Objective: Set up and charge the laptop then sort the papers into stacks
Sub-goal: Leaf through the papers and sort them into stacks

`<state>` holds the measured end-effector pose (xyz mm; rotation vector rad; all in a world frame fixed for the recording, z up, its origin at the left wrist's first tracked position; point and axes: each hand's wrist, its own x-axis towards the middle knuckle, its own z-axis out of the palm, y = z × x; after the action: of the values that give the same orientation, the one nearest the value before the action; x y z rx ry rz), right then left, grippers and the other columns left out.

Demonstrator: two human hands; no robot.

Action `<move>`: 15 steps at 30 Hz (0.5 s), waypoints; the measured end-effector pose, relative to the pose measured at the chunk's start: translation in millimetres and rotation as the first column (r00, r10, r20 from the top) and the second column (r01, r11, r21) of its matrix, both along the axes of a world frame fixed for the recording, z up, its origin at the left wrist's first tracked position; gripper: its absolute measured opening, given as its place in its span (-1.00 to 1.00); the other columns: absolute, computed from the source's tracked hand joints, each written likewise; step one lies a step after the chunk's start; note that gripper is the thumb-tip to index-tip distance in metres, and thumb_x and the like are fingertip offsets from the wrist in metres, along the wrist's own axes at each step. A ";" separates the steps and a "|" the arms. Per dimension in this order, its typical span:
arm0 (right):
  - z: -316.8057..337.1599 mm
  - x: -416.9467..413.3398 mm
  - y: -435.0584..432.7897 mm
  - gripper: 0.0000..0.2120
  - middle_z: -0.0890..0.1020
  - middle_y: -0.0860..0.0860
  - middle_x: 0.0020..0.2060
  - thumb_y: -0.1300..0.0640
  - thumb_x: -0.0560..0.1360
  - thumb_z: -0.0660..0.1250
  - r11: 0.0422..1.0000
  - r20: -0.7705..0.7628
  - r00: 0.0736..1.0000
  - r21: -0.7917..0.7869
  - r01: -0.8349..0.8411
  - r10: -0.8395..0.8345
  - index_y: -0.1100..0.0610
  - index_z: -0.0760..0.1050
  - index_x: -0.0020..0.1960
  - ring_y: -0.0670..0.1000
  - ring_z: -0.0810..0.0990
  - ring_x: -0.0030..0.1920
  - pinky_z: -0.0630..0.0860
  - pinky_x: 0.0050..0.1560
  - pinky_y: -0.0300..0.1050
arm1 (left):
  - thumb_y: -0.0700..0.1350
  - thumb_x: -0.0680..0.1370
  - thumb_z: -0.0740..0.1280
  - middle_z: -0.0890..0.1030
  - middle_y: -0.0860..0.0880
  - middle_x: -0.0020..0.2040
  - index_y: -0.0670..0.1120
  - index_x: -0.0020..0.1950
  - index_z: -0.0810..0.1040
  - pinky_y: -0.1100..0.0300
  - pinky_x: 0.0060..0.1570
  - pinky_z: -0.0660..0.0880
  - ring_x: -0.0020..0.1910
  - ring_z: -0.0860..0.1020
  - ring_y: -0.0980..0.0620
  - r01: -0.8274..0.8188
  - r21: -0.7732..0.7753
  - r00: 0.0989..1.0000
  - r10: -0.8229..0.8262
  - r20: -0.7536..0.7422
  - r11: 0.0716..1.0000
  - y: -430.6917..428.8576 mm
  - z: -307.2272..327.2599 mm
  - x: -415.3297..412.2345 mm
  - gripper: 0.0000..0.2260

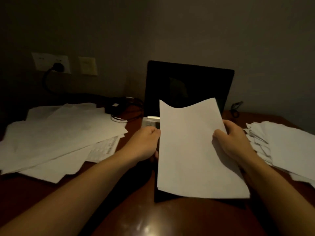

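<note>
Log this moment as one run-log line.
step: sorting papers | left hand: holds sheet left edge | right hand: pinches right edge | laptop: open, screen dark | left pile, right pile: flanking laptop

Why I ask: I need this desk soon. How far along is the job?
Done, it seems: the laptop stands open and a plug sits in the wall socket, its cable running toward the laptop. In hand: the left hand and right hand hold one sheet before the laptop. Left: the loose papers on the left lie scattered, and the pile on the right is ragged.
</note>
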<state>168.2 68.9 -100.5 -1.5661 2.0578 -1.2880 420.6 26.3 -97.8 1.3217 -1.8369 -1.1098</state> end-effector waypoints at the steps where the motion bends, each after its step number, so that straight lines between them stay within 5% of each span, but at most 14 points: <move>1: -3.5 -7.7 2.7 -0.67 0.57 -0.02 0.05 0.21 0.57 0.28 1.000 -0.025 0.999 0.015 0.020 -0.020 0.15 0.45 0.32 -0.13 0.54 -0.08 0.34 -0.26 -0.35 | 0.02 0.72 0.12 0.56 -0.06 -0.38 -0.14 -0.15 0.52 0.27 -0.47 0.40 -0.48 0.50 0.06 0.024 -0.021 0.997 -0.023 0.075 0.999 -0.8 0.0 -7.9 -0.63; 8: -23.2 -50.9 29.3 -0.43 0.46 0.03 0.39 0.13 0.56 0.34 0.983 -0.213 0.971 0.126 0.136 -0.108 0.03 0.20 0.50 0.10 0.52 0.26 0.45 0.14 -0.09 | 0.00 0.64 0.26 0.53 -0.06 -0.36 -0.11 -0.29 0.53 0.13 -0.28 0.41 -0.35 0.50 -0.02 0.118 -0.225 0.880 0.004 0.476 0.967 -6.1 -9.7 -53.4 -0.65; 15: -29.0 -76.6 22.7 -0.70 0.57 0.01 0.25 -0.02 0.56 0.30 0.947 -0.404 0.911 0.251 0.202 -0.088 -0.04 0.51 0.28 0.07 0.58 0.13 0.55 0.16 0.02 | 0.04 0.63 0.25 0.61 0.01 -0.25 -0.01 -0.18 0.59 0.09 -0.14 0.59 -0.25 0.57 0.03 0.186 -0.400 0.772 0.118 0.625 0.898 -2.4 -13.9 -72.3 -0.75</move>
<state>91.7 91.6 -129.4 -1.6552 2.5094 -0.7048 348.4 24.0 -111.7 1.4819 -2.4162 -0.1837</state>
